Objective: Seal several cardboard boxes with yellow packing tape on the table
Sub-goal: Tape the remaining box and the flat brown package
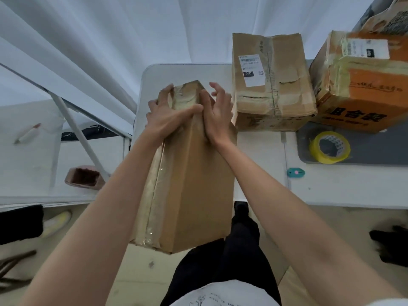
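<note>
We read "060" on the white label (251, 69) of the brown box (272, 85) at the back of the table (265, 164); the orange box (362, 85) beside it carries large dark characters. The long box (194, 173) we hold juts over the table's near edge, plain brown, clear tape glinting along its left seam and far end. Our left hand (167, 115) grips that end, thumb pressed across the tape; our right hand (217, 115) presses flat, fingertips curled up. The yellow tape roll (330, 147) lies well apart on a grey mat (364, 151).
</note>
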{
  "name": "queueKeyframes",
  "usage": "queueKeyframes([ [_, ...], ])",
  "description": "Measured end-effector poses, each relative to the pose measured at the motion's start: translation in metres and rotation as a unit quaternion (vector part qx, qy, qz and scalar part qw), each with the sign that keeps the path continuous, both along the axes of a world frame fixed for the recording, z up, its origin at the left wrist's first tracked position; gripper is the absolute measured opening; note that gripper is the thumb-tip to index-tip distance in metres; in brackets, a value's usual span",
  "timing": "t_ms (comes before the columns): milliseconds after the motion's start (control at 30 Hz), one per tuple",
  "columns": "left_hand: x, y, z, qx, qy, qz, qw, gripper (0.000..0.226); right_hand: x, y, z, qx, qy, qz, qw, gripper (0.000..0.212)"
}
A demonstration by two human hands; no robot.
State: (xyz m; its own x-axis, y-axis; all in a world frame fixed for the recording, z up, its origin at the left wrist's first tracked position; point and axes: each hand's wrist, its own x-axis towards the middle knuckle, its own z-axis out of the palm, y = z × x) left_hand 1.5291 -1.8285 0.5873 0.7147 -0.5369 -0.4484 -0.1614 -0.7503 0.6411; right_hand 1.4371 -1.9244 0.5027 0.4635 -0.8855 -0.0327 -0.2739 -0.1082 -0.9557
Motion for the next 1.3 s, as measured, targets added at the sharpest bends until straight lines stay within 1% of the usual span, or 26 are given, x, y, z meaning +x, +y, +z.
queueKeyframes([
  [67,0.017,0.008,-0.005,-0.017,0.026,0.015,0.999,0.091,0.001,0.002,-0.023,-0.006,0.018,0.008,1.0,0.059],
  [100,0.025,0.013,-0.008,-0.027,0.042,0.02,0.999,0.088,0.001,0.003,-0.032,-0.003,0.017,0.015,1.0,0.063],
  [133,0.031,0.017,-0.01,-0.038,0.056,0.024,0.997,0.087,0.004,0.004,-0.038,-0.003,0.011,0.024,1.0,0.062],
  [233,0.045,0.029,-0.015,-0.067,0.091,0.031,0.993,0.081,0.012,0.0,-0.051,-0.024,0.007,0.053,0.998,0.052],
  [300,0.051,0.038,-0.019,-0.085,0.105,0.046,0.99,0.074,0.005,-0.009,-0.072,-0.023,0.028,0.054,0.998,0.054],
  [400,0.055,0.047,-0.023,-0.087,0.099,0.053,0.99,0.072,-0.015,-0.02,-0.106,0.01,0.074,0.039,0.996,0.063],
  [533,0.055,0.044,-0.02,-0.099,0.102,0.055,0.988,0.069,-0.024,-0.029,-0.107,0.084,0.067,0.0,0.994,0.043],
  [733,0.055,0.053,-0.022,-0.104,0.104,0.049,0.988,0.071,-0.029,-0.029,-0.118,0.195,0.039,-0.023,0.98,0.037],
  [767,0.055,0.052,-0.022,-0.106,0.104,0.05,0.988,0.071,-0.029,-0.029,-0.121,0.217,0.043,-0.022,0.975,0.043],
  [867,0.055,0.05,-0.022,-0.107,0.1,0.048,0.988,0.071,-0.03,-0.035,-0.146,0.248,0.057,-0.027,0.967,0.078],
  [900,0.053,0.049,-0.021,-0.108,0.099,0.046,0.988,0.071,-0.031,-0.037,-0.148,0.249,0.057,-0.028,0.966,0.081],
  [933,0.051,0.046,-0.02,-0.111,0.1,0.045,0.988,0.071,-0.032,-0.039,-0.145,0.244,0.064,-0.028,0.967,0.078],
  [1000,0.045,0.04,-0.016,-0.118,0.095,0.047,0.987,0.072,-0.035,-0.041,-0.128,0.235,0.091,-0.034,0.967,0.063],
  [1067,0.036,0.033,-0.01,-0.115,0.076,0.043,0.99,0.076,-0.038,-0.044,-0.113,0.211,0.156,-0.053,0.963,0.051],
  [1133,0.029,0.026,-0.004,-0.082,0.036,0.027,0.996,0.086,-0.04,-0.041,-0.093,0.186,0.201,-0.052,0.96,0.041],
  [1167,0.025,0.023,-0.002,-0.059,0.014,0.016,0.998,0.093,-0.042,-0.035,-0.078,0.174,0.197,-0.046,0.964,0.032],
  [1200,0.019,0.02,0.001,-0.042,-0.005,0.001,0.999,0.095,-0.043,-0.028,-0.058,0.153,0.158,-0.044,0.974,0.025],
  [1233,0.011,0.015,0.003,-0.032,-0.025,-0.016,0.999,0.091,-0.043,-0.02,-0.035,0.126,0.088,-0.05,0.987,0.026],
  [1300,-0.007,0.004,0.002,-0.037,-0.074,-0.049,0.995,0.067,-0.041,-0.012,0.019,0.089,-0.068,-0.033,0.993,0.026],
])
